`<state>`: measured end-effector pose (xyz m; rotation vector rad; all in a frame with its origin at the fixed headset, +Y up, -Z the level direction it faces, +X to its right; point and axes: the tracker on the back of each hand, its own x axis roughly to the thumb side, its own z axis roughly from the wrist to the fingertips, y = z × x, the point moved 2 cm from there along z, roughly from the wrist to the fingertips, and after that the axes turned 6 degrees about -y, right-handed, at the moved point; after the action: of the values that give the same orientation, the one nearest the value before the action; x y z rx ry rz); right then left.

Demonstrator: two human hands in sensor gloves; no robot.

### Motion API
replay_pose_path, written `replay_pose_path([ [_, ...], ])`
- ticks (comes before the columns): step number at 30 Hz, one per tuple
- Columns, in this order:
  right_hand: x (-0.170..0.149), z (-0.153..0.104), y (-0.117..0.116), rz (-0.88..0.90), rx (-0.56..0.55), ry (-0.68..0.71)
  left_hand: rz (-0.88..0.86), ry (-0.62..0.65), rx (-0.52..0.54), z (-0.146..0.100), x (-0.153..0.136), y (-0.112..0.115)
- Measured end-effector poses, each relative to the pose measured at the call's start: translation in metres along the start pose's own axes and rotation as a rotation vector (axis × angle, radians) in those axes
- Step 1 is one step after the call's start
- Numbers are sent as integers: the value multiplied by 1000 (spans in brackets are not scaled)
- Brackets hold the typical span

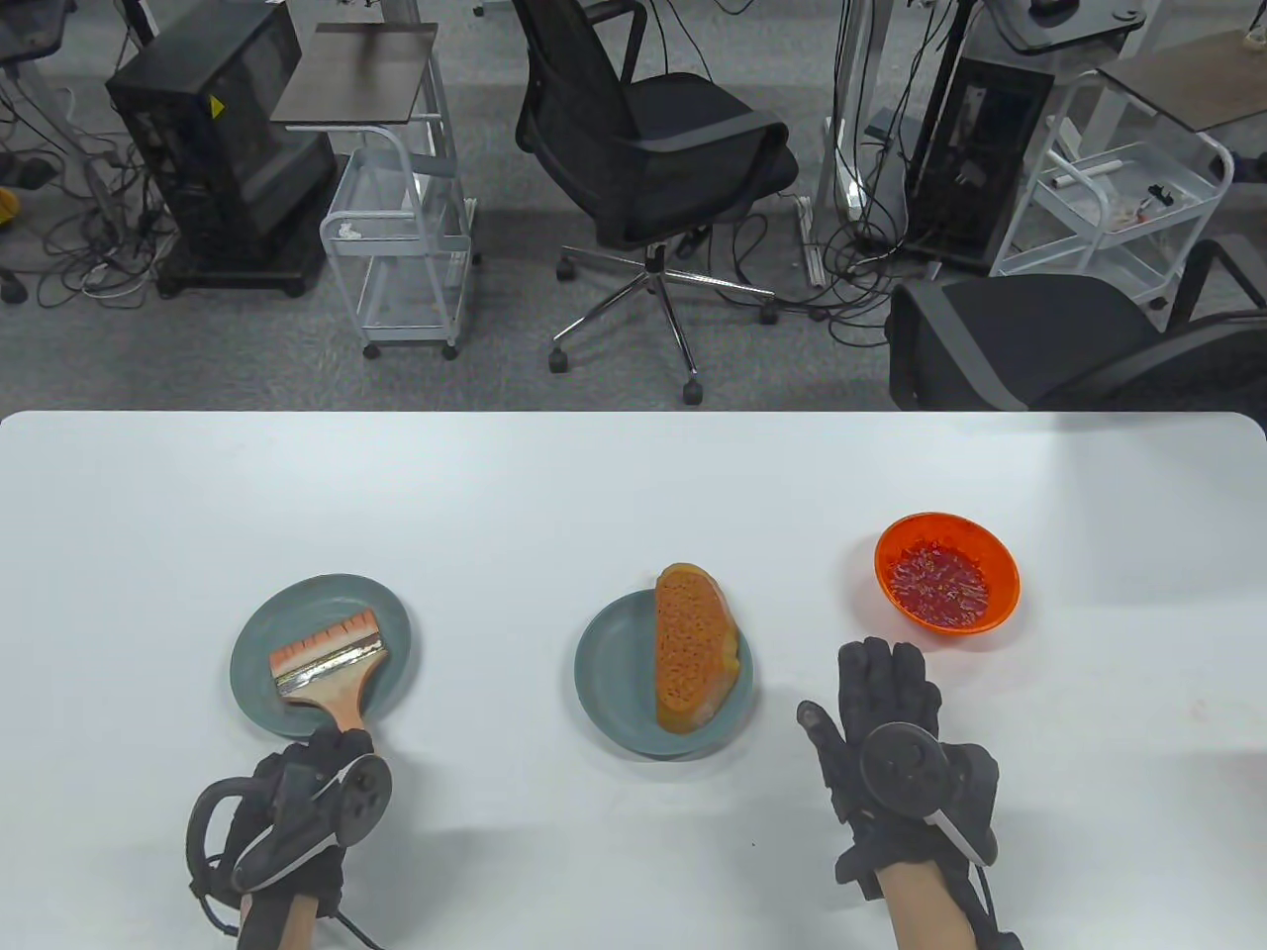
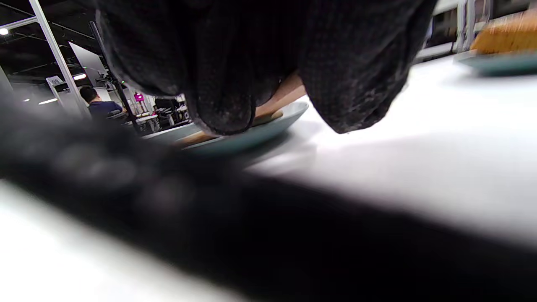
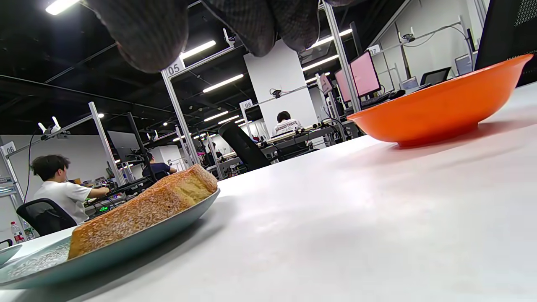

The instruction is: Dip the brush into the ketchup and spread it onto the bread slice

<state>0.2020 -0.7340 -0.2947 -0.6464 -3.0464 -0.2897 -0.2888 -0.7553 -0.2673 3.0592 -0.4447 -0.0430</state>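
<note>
At seven o'clock on the counter [image 1: 554, 475], the left hand [image 1: 302, 792] grips the brush [image 1: 327, 668], lying on its plate [image 1: 259, 643]. Right hand [image 1: 886, 737] rests flat, fingers apart. Pickup stage; next, carry to ketchup bowl [image 1: 945, 574] at three o'clock, past the bread [image 1: 693, 648].

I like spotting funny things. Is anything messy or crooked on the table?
No spills show. The bread slice sits off-centre, its far end poking over the rim of its plate. The brush lies on the other plate, its handle under the left hand.
</note>
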Motion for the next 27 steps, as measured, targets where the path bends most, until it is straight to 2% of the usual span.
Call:
replay_pose_path([
  [2, 0, 0, 0, -7, 2, 3, 13, 7, -12, -2, 1, 0],
  [4, 0, 0, 0, -5, 1, 4, 5, -15, -65, -3, -1, 1],
  [7, 1, 0, -1, 7, 0, 5, -18, -66, -203, -7, -6, 0],
  [9, 1, 0, -2, 13, 2, 5, -32, -94, -221, -10, -9, -4],
  [13, 3, -1, -1, 27, -1, 13, -98, -102, -143, -12, -11, -17],
  [18, 5, -2, 0, 27, -16, 26, -339, -101, 57, -7, 1, -45],
  [23, 5, 0, -4, 17, 6, 20, -509, -106, 91, 7, 30, -60],
  [27, 3, 2, -9, 6, 13, 25, -558, -92, 112, 17, 56, -59],
])
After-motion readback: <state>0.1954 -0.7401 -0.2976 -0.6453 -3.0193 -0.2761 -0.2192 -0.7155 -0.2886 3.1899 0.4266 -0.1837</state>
